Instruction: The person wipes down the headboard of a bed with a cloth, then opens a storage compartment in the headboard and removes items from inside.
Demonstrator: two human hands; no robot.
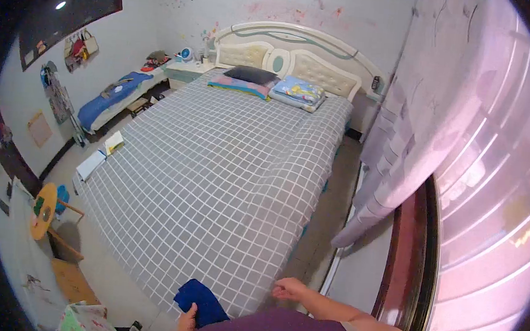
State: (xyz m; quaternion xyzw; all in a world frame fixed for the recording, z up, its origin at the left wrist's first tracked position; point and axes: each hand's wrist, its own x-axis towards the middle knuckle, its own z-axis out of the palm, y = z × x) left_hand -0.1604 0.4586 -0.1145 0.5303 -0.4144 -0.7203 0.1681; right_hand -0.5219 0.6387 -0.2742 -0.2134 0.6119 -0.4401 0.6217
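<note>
At the bottom of the view my left hand is closed on a folded dark blue cloth, thumb on top. The kind of cloth cannot be made out. It is close to the near edge of a large bed with a grey and white checked sheet. My right hand hangs near the bed's right front corner, fingers curled in, with nothing visible in them. Whether it touches the sheet I cannot tell.
Pillows and a folded quilt lie by the headboard. White boxes sit on the left edge. A round wooden stool stands left, a cardboard box below it. A curtain hangs right.
</note>
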